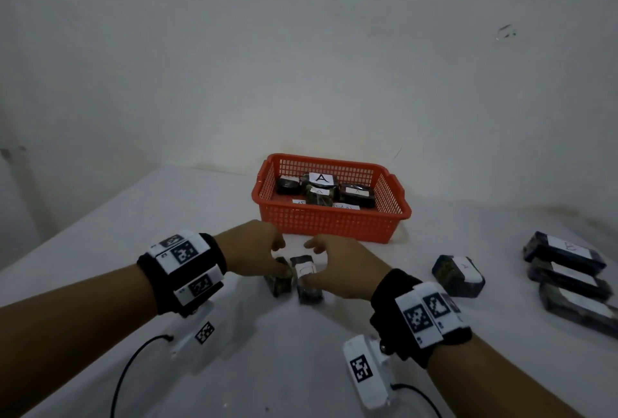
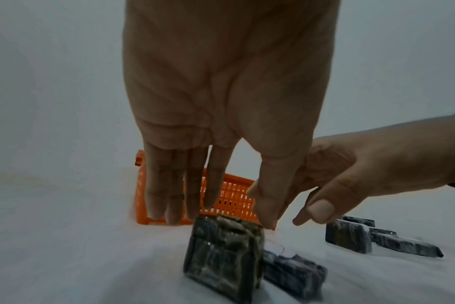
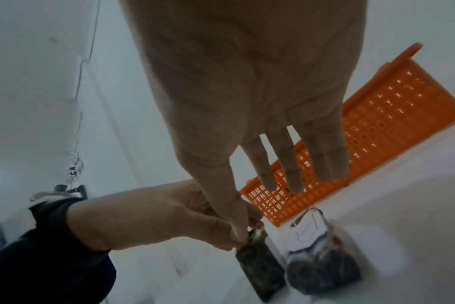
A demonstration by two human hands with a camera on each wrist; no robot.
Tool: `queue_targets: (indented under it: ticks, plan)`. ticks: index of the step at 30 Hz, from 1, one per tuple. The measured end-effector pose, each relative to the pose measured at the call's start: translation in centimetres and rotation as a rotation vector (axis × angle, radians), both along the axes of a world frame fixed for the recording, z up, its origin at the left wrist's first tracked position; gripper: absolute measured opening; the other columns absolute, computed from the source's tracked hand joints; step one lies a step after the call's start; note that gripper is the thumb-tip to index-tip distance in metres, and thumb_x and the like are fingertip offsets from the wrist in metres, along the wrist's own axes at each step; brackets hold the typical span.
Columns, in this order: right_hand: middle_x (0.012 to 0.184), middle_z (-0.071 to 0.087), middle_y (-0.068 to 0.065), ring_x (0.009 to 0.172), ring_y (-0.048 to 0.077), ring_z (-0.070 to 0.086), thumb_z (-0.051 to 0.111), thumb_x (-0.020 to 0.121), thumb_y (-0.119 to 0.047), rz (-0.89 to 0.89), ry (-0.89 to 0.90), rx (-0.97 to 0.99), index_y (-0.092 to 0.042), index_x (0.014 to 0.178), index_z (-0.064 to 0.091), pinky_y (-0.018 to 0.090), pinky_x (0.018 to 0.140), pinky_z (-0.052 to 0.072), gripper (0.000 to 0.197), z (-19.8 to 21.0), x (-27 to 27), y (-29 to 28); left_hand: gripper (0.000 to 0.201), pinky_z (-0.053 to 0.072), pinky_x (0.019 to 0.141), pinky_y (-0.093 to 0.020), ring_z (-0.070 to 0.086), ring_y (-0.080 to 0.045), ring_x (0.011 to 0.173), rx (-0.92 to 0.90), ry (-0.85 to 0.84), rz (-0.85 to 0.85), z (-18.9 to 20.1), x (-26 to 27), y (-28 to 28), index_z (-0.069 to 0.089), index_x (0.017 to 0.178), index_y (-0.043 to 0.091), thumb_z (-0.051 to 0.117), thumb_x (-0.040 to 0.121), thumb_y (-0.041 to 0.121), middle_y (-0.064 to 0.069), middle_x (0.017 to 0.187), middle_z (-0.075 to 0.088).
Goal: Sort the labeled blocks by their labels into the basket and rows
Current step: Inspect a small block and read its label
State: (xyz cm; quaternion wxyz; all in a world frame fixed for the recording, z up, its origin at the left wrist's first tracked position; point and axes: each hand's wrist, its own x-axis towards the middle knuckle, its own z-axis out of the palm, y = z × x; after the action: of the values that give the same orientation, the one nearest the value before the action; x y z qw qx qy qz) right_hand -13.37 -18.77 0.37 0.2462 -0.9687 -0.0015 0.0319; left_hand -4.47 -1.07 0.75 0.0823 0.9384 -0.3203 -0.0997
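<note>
Two blocks are sitting unsorted on the table (image 1: 284,350) before the basket (image 1: 331,222), which is holding several A-marked blocks (image 1: 321,190). The left hand (image 1: 250,250) is pinching the top of the upright dark block (image 1: 279,283); the right hand (image 1: 341,267) is hovering, fingers spread, over the labelled block (image 1: 306,275) beside it. Three are lying in a row (image 1: 568,270), a lone block (image 1: 458,275) nearby.

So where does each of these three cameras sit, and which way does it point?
Head: on the head, facing forward and down at the orange basket; shows the left hand and right hand.
Left wrist: on that wrist, looking along the left hand to the dark block it pinches.
Right wrist: likewise, along the right hand toward the labelled block.
Shared: all three show the basket and both hands.
</note>
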Motion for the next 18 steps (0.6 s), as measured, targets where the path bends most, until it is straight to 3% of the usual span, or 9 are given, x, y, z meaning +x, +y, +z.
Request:
queue_targets:
  ticks: [3, 6, 10, 13, 16, 18]
  plan:
    - [0.135, 0.062, 0.000, 0.119, 0.016, 0.058, 0.083, 0.081, -0.037, 0.009, -0.009, -0.001, -0.015, 0.139, 0.059, 0.024, 0.092, 0.047, 0.066, -0.6, 0.4, 1.3, 0.060, 0.051, 0.101, -0.028, 0.062, -0.018, 0.120, 0.027, 0.038, 0.003, -0.5, -0.6, 0.3, 0.058, 0.144, 0.014, 0.075, 0.092, 0.039, -0.003, 0.139, 0.064]
    - [0.123, 0.066, 0.000, 0.109, 0.016, 0.062, 0.087, 0.077, -0.038, 0.006, 0.020, -0.028, -0.014, 0.128, 0.066, 0.025, 0.085, 0.049, 0.059, -1.2, 0.9, 2.5, 0.045, 0.055, 0.098, -0.031, 0.067, -0.016, 0.109, 0.000, 0.052, -0.010, -0.8, -0.6, 0.4, 0.069, 0.131, 0.017, 0.078, 0.090, 0.032, -0.002, 0.126, 0.072]
    - [0.107, 0.070, 0.003, 0.091, 0.017, 0.068, 0.091, 0.072, -0.030, -0.044, 0.036, 0.053, -0.014, 0.114, 0.068, 0.029, 0.076, 0.060, 0.051, -1.9, 1.6, 3.2, 0.037, 0.058, 0.091, -0.029, 0.069, -0.014, 0.097, -0.060, 0.079, 0.034, -0.9, -0.3, 0.7, 0.077, 0.120, 0.018, 0.078, 0.088, 0.036, 0.000, 0.114, 0.077]
    - [0.100, 0.071, 0.003, 0.081, 0.016, 0.069, 0.089, 0.075, -0.027, -0.053, -0.015, 0.124, -0.012, 0.109, 0.069, 0.027, 0.065, 0.060, 0.042, -1.7, 1.3, 3.1, 0.035, 0.061, 0.082, -0.028, 0.073, -0.014, 0.082, -0.182, 0.150, 0.087, -0.7, -0.5, 0.8, 0.079, 0.113, 0.016, 0.077, 0.089, 0.041, 0.000, 0.098, 0.079]
    - [0.099, 0.072, -0.001, 0.084, 0.014, 0.069, 0.086, 0.079, -0.020, -0.080, -0.132, 0.218, -0.014, 0.111, 0.070, 0.018, 0.064, 0.055, 0.036, -1.3, 0.4, 2.2, 0.038, 0.064, 0.083, -0.029, 0.077, -0.016, 0.085, -0.362, 0.268, 0.113, -0.2, -0.8, 1.0, 0.078, 0.109, 0.015, 0.076, 0.089, 0.047, -0.002, 0.094, 0.080]
    - [0.098, 0.072, -0.002, 0.084, 0.010, 0.070, 0.086, 0.079, -0.019, -0.119, -0.181, 0.313, -0.016, 0.110, 0.068, 0.016, 0.064, 0.053, 0.036, -0.9, -0.5, 1.3, 0.040, 0.064, 0.083, -0.030, 0.076, -0.017, 0.094, -0.484, 0.363, 0.112, 0.2, -1.4, 1.0, 0.075, 0.115, 0.014, 0.076, 0.090, 0.045, -0.004, 0.103, 0.078]
